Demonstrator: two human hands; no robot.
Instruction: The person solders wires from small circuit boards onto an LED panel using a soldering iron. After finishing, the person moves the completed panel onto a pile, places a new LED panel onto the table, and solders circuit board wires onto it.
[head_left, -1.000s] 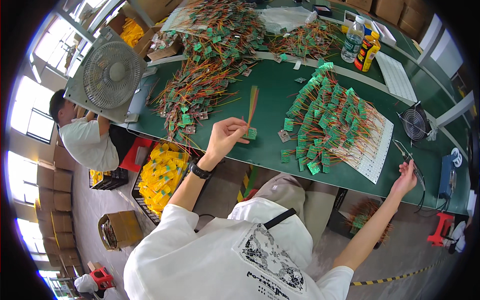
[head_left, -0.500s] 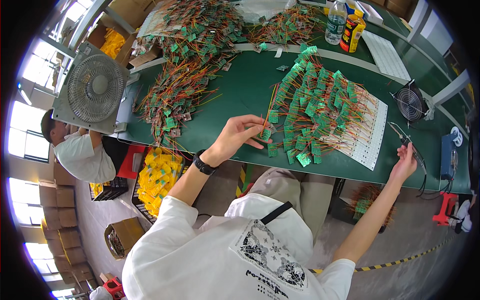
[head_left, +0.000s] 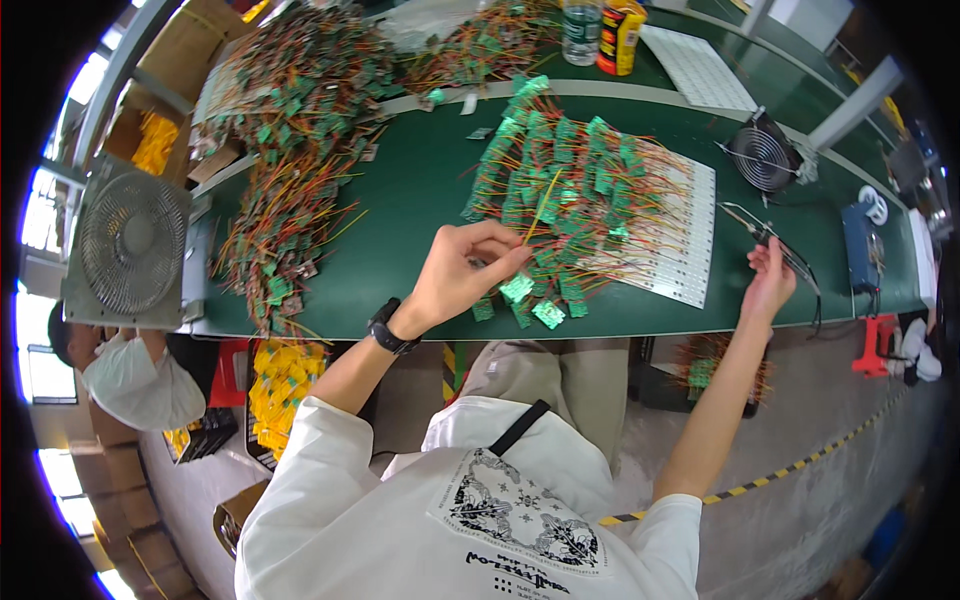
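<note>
My left hand (head_left: 470, 268), wearing a black watch, is closed in a pinch at the near left edge of a group of green circuit boards (head_left: 560, 175) with red and yellow wires. Between its fingertips is a yellow wire (head_left: 543, 208) that sticks up and away; whether a board hangs from it is hidden by the fingers. The boards lie in rows, partly on a white perforated panel (head_left: 685, 235). At the right, my right hand (head_left: 768, 285) is closed around a soldering iron (head_left: 790, 255), its tip pointing up and left, apart from the boards.
Wired boards (head_left: 290, 190) are heaped at the left, beside a large grey fan (head_left: 130, 240). A small black fan (head_left: 762, 155), a blue soldering unit (head_left: 862, 245), a water bottle (head_left: 581, 32) and a yellow bottle (head_left: 621, 38) stand on the green table (head_left: 400, 210). A co-worker (head_left: 140, 380) sits at the left.
My view has shifted, so the scene sits further left. The left hand has turned and drawn its fingers together over the boards' near edge; the right hand still holds the soldering iron.
</note>
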